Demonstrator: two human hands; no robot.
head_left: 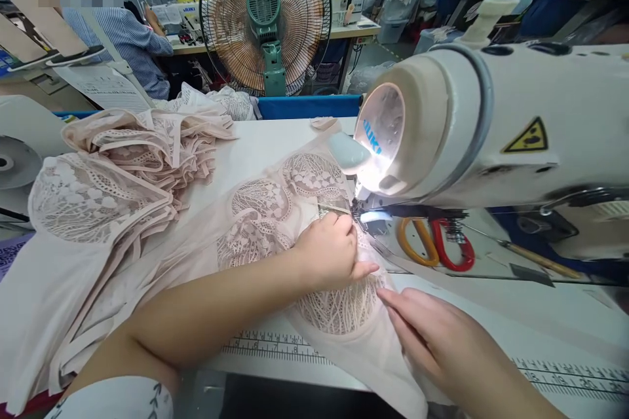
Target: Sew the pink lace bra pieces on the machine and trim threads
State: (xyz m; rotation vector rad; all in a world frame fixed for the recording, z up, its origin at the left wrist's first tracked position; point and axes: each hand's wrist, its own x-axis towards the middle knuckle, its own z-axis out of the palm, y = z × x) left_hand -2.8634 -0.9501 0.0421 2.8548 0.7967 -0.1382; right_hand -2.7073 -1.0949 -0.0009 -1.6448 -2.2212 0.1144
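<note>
A pale pink lace bra (339, 311) lies under the needle area of a white JUKI sewing machine (511, 124). Close to the presser foot, my left hand (330, 252) is closed on the fabric, its fingers curled and the thumb pointing right. Lower right, my right hand (432, 330) pinches the bra's edge beside the lace cup, thumb and fingers together. More joined lace cups (263, 200) trail behind and to the left of my left hand. My left forearm crosses over part of the fabric and hides it.
A stack of pale pink bras (98, 200) covers the table's left side. Orange-handled scissors (417, 242), a red-handled tool (455, 245) and a wooden-handled awl (540, 258) lie right of the needle. Ruler markings (280, 346) run along the front. A fan (265, 19) and other workers stand beyond.
</note>
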